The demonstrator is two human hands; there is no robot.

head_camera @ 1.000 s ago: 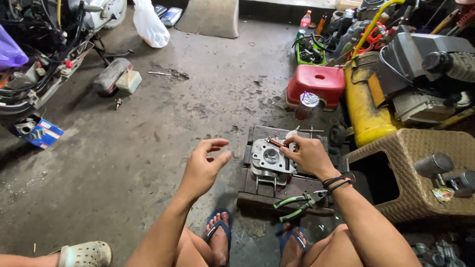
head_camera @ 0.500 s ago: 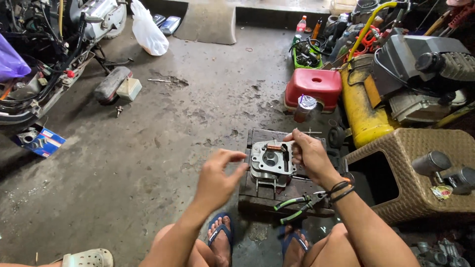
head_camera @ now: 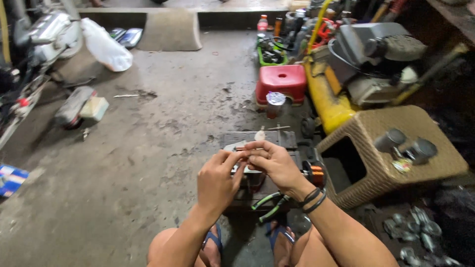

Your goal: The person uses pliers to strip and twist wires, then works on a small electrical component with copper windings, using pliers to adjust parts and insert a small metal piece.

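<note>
My left hand [head_camera: 216,182] and my right hand [head_camera: 273,163] meet in front of me, fingertips pinched together on a small thin rod-like part [head_camera: 241,149] with a reddish tint. Beneath the hands lies a grey metal engine part [head_camera: 232,147], mostly hidden by them, resting on a dark wooden board [head_camera: 277,139] on the concrete floor. Green-handled pliers [head_camera: 269,203] lie on the board near my right wrist, which wears dark bands. A copper-wound coil [head_camera: 313,173] sits to the right of my right hand.
A red plastic stool [head_camera: 282,82] stands beyond the board with a shiny can [head_camera: 275,100] in front. A wicker box [head_camera: 391,153] and yellow tank [head_camera: 327,94] are at right, a motorcycle [head_camera: 34,44] at left. My sandalled feet [head_camera: 213,244] are below.
My left hand has come in from the left and joined the right hand over the engine part. The view has shifted closer over the board.
</note>
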